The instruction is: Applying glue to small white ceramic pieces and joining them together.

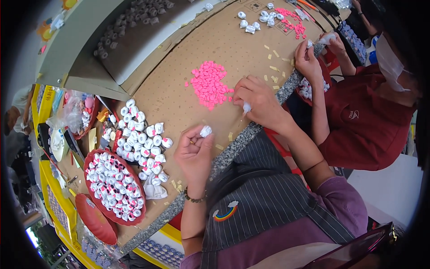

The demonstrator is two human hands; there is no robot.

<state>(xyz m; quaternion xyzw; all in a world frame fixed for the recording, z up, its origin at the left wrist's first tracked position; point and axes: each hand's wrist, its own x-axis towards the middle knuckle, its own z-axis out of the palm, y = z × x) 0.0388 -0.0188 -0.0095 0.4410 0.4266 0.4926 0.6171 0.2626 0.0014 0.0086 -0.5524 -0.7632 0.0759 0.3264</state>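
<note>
My left hand (195, 152) is closed in a pinch around a small white bead-like figure (206, 131), held just above the brown table covering. To the right, my right hand (260, 101) curls around a small white squeeze bottle (247, 107); only its pale tip shows below the fingers. The fingertips of that hand reach the right edge of a pile of small pink pieces (209, 85), at a couple of strays. Left of my left hand lies a spread of loose white figures (141, 143), some with pink parts on them.
A red scalloped tray (142, 197) full of white figures stands at the left, beside a red dish (96, 219). A grey shelf unit (92, 54) rises behind. At the right, a co-worker in a red shirt (358, 116) handles similar pieces. Yellowish paper scraps (274, 68) lie near the granite edge (242, 145).
</note>
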